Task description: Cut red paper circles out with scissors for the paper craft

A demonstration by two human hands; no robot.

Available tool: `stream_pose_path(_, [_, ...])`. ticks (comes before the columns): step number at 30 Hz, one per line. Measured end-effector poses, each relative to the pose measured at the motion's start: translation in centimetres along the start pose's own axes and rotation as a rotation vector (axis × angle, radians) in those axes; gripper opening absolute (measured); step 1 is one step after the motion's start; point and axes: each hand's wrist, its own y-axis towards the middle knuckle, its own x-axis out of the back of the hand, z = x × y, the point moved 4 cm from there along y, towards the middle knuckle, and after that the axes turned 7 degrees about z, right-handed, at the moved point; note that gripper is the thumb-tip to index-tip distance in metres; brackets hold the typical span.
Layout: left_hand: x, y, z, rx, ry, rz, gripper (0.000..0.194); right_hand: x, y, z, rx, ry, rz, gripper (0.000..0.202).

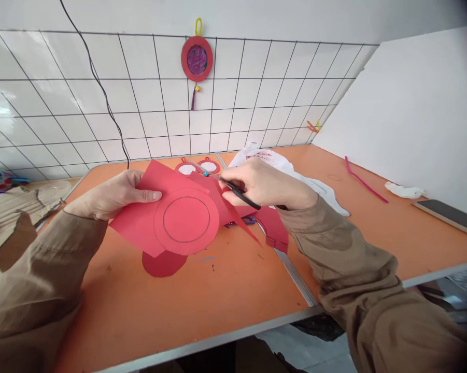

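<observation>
- Head view: the left hand (114,196) pinches the upper left of a red sheet (186,218), thumb on top; its other fingers are mostly hidden behind the paper.
- Right hand fingers curl around black-handled scissors (239,194), at the red sheet's upper right; whether the blades are parted, I cannot tell. That is the right hand (266,182).
- The step looks like trimming along the outer of two drawn circles: the red sheet's lower right edge already follows that curve, the upper left remains uncut.
- Keeping to the line calls, I judge, for turning the red sheet into the blades, fingertips clear.
- Below the red sheet, a darker red disc (164,265) lies on the orange table (217,311).
- Beyond the red sheet are two small red rings (198,167) and, farther right, a white plastic bag (289,168).
- Above it, a round ornament (197,59) hangs on the tiled wall (140,98).
</observation>
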Motion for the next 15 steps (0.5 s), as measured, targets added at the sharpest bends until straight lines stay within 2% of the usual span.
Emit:
stream_pose_path(4, [-0.2, 0.1, -0.1, -0.026, -0.056, 0.005, 0.026, 0.7, 0.0, -1.9, -0.199, 0.097, -0.180, 0.015])
stream_pose_path(7, [-0.8, 0.1, -0.2, -0.030, -0.078, 0.015, 0.027, 0.4, 0.2, -3.3, -0.300, 0.160, -0.198, 0.018])
stream_pose_path(10, [-1.5, 0.1, -0.3, -0.042, -0.096, 0.008, 0.029, 0.3, 0.1, -3.8, -0.368, 0.276, -0.235, 0.017])
stream_pose_path(12, [-1.7, 0.0, -0.4, -0.063, -0.095, -0.010, 0.028, 0.4, 0.0, -3.5, -0.392, 0.434, -0.270, 0.027])
stream_pose_path(15, [-1.9, -0.2, -0.5, -0.100, -0.083, -0.026, 0.026, 0.3, 0.0, -2.7, -0.342, 0.648, -0.252, 0.043])
